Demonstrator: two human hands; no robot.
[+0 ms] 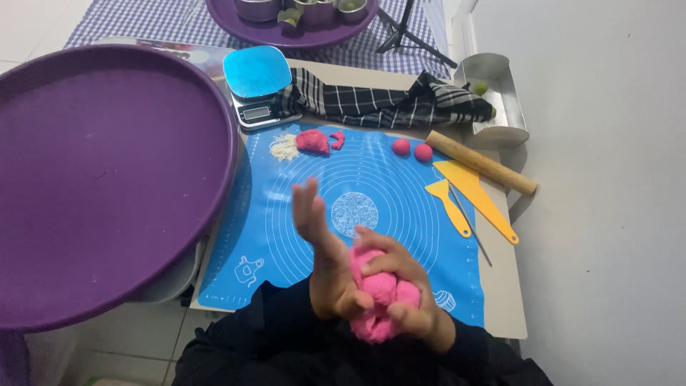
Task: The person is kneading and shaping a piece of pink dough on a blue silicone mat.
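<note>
Both hands meet near the body over the near edge of the blue mat. The right hand curls its fingers around a lump of pink dough, pressing it against the left hand, whose fingers stand straight and slightly spread. Far on the mat lie two pink balls, probably dough too, with a rolling pin at right
</note>
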